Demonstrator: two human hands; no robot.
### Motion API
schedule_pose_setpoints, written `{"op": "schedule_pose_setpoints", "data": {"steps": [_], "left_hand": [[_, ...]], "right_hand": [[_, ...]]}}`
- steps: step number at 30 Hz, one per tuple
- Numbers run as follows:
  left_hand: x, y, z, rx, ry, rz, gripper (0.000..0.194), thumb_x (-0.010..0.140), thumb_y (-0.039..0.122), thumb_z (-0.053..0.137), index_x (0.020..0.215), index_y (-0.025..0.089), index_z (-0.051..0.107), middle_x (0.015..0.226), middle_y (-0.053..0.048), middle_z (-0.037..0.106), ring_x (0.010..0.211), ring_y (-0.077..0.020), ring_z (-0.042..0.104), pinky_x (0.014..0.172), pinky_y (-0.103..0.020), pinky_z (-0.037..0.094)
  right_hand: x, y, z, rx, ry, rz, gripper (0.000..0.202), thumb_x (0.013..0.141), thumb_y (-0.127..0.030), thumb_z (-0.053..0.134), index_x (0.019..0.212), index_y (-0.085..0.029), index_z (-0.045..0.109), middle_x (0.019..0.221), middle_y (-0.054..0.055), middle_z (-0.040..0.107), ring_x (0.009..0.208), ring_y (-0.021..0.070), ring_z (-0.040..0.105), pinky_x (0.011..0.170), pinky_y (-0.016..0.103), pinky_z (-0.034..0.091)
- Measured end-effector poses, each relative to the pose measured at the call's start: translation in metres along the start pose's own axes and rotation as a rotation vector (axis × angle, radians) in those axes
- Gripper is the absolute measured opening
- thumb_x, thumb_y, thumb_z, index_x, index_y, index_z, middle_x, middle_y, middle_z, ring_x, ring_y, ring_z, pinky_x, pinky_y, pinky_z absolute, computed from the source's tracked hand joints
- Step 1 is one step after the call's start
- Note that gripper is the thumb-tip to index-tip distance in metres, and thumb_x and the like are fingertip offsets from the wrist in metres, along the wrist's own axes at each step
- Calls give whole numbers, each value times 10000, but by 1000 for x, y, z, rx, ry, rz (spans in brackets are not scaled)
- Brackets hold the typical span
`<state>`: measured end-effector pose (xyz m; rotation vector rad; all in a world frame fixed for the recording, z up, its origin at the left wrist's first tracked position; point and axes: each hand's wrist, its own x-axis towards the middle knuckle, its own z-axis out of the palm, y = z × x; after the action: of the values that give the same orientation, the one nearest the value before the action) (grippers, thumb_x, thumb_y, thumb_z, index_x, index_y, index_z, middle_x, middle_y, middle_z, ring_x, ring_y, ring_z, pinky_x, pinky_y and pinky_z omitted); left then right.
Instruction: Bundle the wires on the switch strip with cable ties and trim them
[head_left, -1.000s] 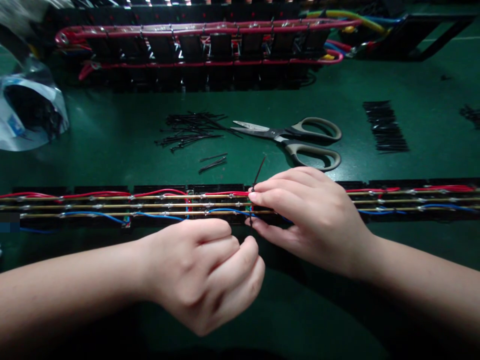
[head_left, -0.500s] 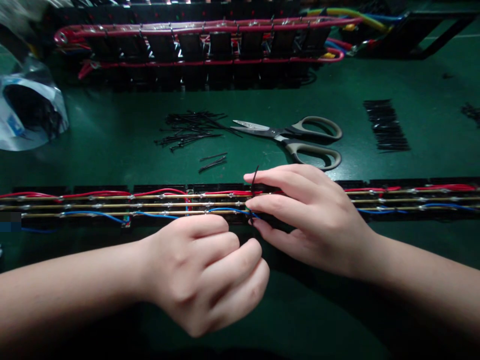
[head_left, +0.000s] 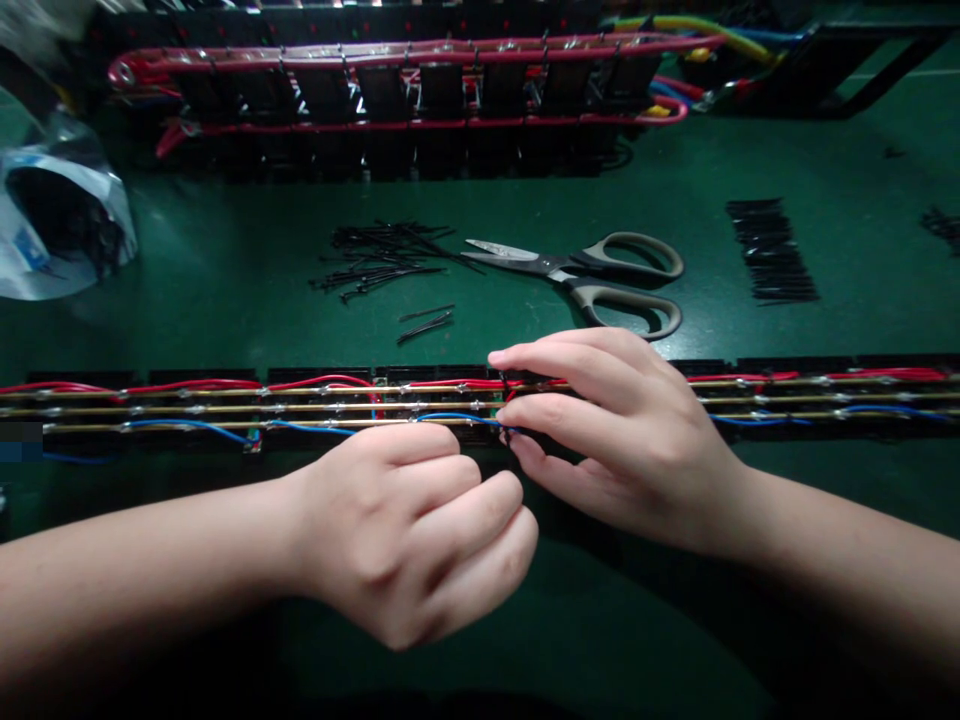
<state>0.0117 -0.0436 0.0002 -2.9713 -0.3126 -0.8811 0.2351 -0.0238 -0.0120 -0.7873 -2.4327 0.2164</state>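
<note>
In the head view, the left hand [head_left: 431, 535] is curled closed at lower centre, any contents hidden. The right hand [head_left: 622, 430], fingers parted, grip unclear, meets a black cable tie [head_left: 505, 380] crossing the mid-frame wired strip [head_left: 322, 408], below scissors [head_left: 551, 268].

- A wired strip [head_left: 315, 408] crossed the frame's middle.
- Scissors [head_left: 555, 268] lay above it, between loose ties [head_left: 382, 242] at left and a tie bundle [head_left: 772, 252] at right.
- A bag [head_left: 118, 215] sat far left.
</note>
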Motion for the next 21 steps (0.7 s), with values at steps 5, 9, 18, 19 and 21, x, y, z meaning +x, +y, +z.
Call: {"op": "schedule_pose_setpoints", "data": {"steps": [5, 9, 18, 19, 21], "left_hand": [[2, -1, 0, 11, -21, 18, 153, 911, 195, 580, 844, 127, 700, 773, -52, 740, 534, -124, 588, 475, -293, 463], [2, -1, 0, 11, -26, 33, 146, 909, 190, 583, 844, 120, 693, 766, -53, 733, 541, -131, 587, 473, -304, 465], [2, -3, 2, -2, -93, 38, 116, 905, 142, 572, 835, 128, 663, 726, -42, 696, 534, -133, 569, 514, -315, 479], [2, -3, 2, -12, -120, 28, 129, 908, 133, 559, 833, 132, 663, 715, -38, 689, 532, -134, 565, 511, -316, 472], [2, -3, 3, -29, -160, 4, 148, 911, 123, 543, 832, 135, 667, 694, -33, 679, 525, -137, 560, 505, -318, 463]], "right_hand": [[-1, 0, 0, -5, -1, -2, 73, 846, -157, 646, 892, -188, 694, 1238, 100, 704, 1044, 245, 668, 865, 407, 513], [0, 0, 0, -8, -7, -7, 69, 842, -159, 654, 892, -187, 693, 1235, 103, 704, 1042, 248, 668, 860, 406, 509], [0, 1, 1, -4, -21, 1, 68, 857, -155, 631, 881, -193, 682, 1231, 101, 704, 1036, 235, 675, 854, 387, 530], [0, 1, 1, 0, -24, -1, 70, 856, -151, 628, 881, -189, 681, 1228, 107, 703, 1033, 235, 676, 846, 383, 536], [0, 0, 1, 2, -35, 1, 78, 854, -144, 625, 888, -184, 683, 1227, 113, 701, 1026, 235, 676, 831, 374, 543]]}}
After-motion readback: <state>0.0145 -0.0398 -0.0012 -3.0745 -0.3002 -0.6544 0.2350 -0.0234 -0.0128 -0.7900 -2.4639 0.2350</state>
